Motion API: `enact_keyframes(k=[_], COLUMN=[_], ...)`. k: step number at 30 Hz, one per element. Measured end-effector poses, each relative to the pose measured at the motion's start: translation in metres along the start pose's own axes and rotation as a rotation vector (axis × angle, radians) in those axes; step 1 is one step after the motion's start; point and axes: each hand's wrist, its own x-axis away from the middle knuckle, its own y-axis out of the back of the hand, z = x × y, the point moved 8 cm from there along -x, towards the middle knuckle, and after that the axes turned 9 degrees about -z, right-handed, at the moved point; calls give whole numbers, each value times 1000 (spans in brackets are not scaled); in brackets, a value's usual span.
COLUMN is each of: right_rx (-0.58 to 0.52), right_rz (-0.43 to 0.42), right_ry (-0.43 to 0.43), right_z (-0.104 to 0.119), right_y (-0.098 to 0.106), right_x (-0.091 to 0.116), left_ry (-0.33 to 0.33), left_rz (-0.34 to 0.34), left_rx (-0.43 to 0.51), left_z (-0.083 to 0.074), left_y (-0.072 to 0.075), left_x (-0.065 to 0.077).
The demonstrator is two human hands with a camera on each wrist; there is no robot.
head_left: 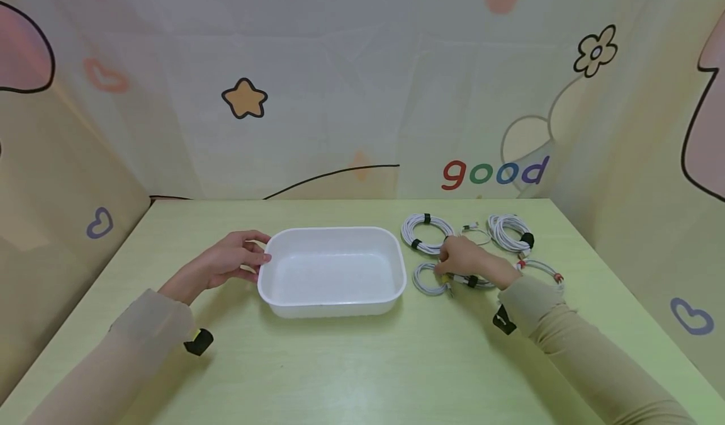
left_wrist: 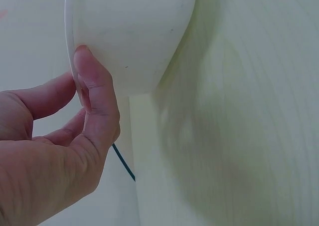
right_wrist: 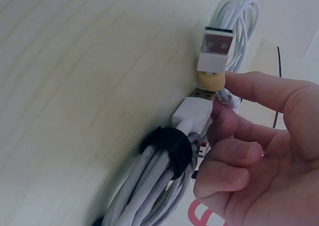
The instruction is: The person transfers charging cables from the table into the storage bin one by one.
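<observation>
A white plastic tub [head_left: 334, 230] stands empty in the middle of the pale green table [head_left: 340, 362]. My left hand [head_left: 259, 255] holds its left rim; in the left wrist view the thumb [left_wrist: 94, 99] lies on the tub's outer wall [left_wrist: 134, 31] and the index finger is behind the rim. My right hand [head_left: 444, 271] rests on a coiled white cable [head_left: 426, 281] just right of the tub. In the right wrist view the fingertips [right_wrist: 224, 117] pinch this cable [right_wrist: 154, 191] by its USB plugs [right_wrist: 215, 49], near a black strap [right_wrist: 169, 148] and a yellow ring [right_wrist: 210, 80].
Three more coiled white cables lie right of the tub: one with black straps [head_left: 427, 233], one at the back right [head_left: 510, 231], one with red tips [head_left: 540, 267] by my right wrist. Patterned cloth walls [head_left: 362, 97] enclose the table on three sides.
</observation>
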Motion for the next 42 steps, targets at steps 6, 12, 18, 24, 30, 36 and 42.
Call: enact_keyframes(k=[6, 12, 18, 24, 30, 36, 42], right_rx=[-11, -54, -169, -246, -307, -337, -326], right_rz=[-16, -32, -5, 22, 23, 19, 14], right_ry=[40, 31, 2, -26, -25, -40, -45], right_z=[3, 1, -3, -5, -1, 2, 8], right_y=[2, 9, 8, 9, 17, 29, 42], right_x=[-1, -2, -2, -1, -4, -9, -14], left_ry=[5, 17, 20, 11, 4, -4, 0], left_rz=[2, -9, -10, -3, -2, 5, 8], left_rx=[6, -1, 6, 19, 27, 33, 33], left_z=[2, 5, 6, 5, 3, 2, 4], left_y=[0, 2, 2, 1, 2, 2, 1], left_x=[0, -2, -4, -3, -1, -1, -3])
